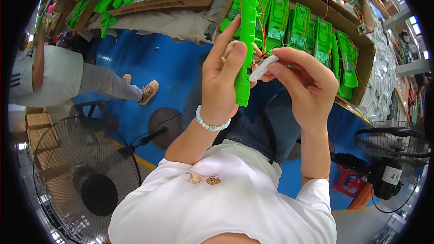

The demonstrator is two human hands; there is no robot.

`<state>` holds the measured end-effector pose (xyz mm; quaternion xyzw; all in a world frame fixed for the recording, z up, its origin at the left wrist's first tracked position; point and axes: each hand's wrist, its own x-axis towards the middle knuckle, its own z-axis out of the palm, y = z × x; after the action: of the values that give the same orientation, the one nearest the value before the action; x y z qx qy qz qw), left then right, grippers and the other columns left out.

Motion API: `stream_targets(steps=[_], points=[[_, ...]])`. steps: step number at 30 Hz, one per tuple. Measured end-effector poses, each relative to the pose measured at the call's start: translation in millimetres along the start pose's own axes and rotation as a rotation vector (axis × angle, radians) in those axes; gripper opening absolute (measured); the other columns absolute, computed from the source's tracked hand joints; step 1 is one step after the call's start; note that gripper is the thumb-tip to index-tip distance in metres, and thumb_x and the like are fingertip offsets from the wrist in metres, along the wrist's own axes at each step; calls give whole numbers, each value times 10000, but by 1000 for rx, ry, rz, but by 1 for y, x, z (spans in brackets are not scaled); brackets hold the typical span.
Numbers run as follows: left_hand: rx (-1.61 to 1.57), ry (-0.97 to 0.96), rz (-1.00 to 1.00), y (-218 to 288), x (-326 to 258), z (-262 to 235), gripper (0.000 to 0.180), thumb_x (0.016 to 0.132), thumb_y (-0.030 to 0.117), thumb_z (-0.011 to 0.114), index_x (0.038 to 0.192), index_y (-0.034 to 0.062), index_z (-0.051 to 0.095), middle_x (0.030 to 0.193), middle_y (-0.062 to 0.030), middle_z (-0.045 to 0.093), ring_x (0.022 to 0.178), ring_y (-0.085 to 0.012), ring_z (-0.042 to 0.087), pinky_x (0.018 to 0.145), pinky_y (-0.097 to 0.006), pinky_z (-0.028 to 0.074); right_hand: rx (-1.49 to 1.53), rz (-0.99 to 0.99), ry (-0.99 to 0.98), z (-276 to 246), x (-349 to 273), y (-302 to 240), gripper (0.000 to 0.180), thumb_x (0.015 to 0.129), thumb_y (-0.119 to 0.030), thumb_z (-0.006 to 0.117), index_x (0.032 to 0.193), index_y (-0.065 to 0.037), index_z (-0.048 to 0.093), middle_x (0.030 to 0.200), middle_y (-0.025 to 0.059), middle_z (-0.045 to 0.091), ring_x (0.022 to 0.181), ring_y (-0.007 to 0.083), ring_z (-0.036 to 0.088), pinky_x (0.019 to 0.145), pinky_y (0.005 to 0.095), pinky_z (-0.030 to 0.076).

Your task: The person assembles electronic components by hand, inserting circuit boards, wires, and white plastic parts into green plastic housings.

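Presently, left to right: seated co-worker (49, 74) in a white shirt; standing fan (86, 176) on the blue floor (135, 58); left hand (221, 77) closed around a long green plastic casing (246, 45), held upright; right hand (303, 81) pinching a small white curved part (263, 68) against the casing's side, thin wires there; cardboard box (361, 70) of matching green casings behind; second fan (393, 162).

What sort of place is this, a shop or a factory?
Most likely a small assembly workshop. Cardboard boxes hold rows of identical green plastic casings with wires, the left hand holds one such green casing, and floor fans stand on the blue floor.
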<state>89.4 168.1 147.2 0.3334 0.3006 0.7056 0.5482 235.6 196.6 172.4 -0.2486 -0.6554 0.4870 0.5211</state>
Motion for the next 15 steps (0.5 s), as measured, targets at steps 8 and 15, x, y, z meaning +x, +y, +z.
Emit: stream_targets(steps=[8,15], points=[[210,-79,28,-27,17,5,474,997,191,461,1427,16,367,1008,-68,609,724,-76,598,533,-203,491,-9,76,63,-21,2,10,200,842,78,621,1042,80,638,938,127,669,770,164,685,685,245,568],[427,-93,96,-37,21,-1,494,982,147,520,1432,9,370,956,-23,626,799,-45,548,694,-189,445,-60,183,119,-24,8,13,182,822,51,640,1002,74,646,846,107,675,718,144,677,660,235,564]])
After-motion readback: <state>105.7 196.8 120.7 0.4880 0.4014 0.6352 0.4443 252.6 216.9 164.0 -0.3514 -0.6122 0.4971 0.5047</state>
